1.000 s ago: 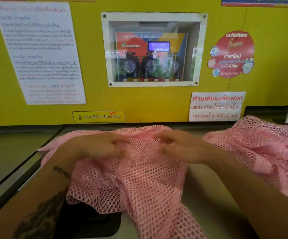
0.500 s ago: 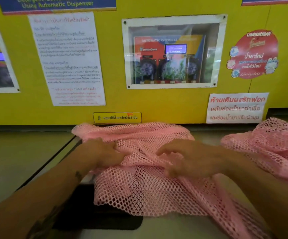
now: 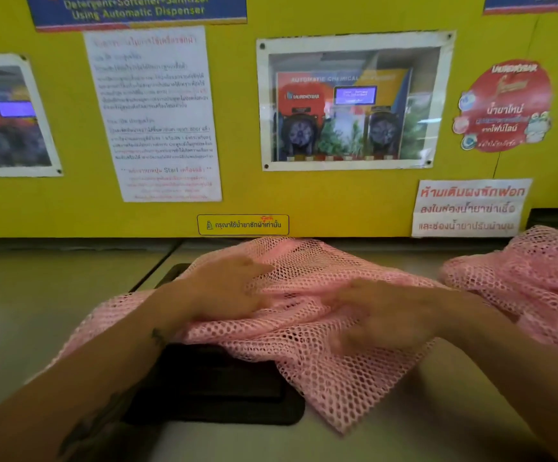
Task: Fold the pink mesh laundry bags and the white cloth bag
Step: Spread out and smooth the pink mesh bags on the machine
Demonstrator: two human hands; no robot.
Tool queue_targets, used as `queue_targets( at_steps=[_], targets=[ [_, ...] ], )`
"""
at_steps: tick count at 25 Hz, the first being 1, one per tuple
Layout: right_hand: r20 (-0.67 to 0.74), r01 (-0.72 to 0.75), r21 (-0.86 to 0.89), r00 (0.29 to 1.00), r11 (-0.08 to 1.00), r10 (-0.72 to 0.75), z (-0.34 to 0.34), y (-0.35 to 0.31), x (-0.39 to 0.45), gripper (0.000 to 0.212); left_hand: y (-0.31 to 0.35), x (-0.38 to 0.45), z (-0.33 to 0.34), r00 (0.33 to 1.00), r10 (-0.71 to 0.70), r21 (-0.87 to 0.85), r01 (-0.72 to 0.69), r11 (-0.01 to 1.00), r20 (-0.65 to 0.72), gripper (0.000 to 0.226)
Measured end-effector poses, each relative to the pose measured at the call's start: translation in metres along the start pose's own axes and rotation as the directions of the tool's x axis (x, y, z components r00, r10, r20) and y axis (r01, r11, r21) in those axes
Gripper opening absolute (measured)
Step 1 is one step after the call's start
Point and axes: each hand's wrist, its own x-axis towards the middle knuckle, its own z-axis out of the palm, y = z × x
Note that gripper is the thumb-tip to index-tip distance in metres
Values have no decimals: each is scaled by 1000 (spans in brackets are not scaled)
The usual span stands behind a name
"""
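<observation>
A pink mesh laundry bag (image 3: pixel 324 365) lies crumpled on the grey machine top in front of me, its far edge near the yellow wall. My left hand (image 3: pixel 224 288) rests flat on the bag's left part, fingers pointing right. My right hand (image 3: pixel 381 315) is blurred and presses on the bag's middle with its fingers spread. A second pink mesh bag (image 3: pixel 534 275) lies bunched at the right edge, apart from both hands. No white cloth bag is in view.
A black recessed lid (image 3: pixel 217 398) sits in the machine top (image 3: pixel 37 311), partly under the bag. The yellow wall panel (image 3: pixel 71 215) with posters and a dispenser window (image 3: pixel 351 105) stands right behind the bags.
My left hand has moved up onto the top of the bag and my right hand has slid slightly toward me. A strip of mesh now trails left under my left forearm.
</observation>
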Motion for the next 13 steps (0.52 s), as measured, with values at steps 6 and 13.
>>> queue_targets(
  at_steps=[6, 13],
  targets=[
    [-134, -246, -7, 961, 969, 243, -15, 47, -2, 69, -35, -13, -14, 930, -308, 93, 295, 951, 199, 104],
    [-246, -56, 35, 967, 998, 62, 2, -12, -5, 54, -33, -32, -18, 993, 16, -157, 3, 988, 121, 63]
  ],
)
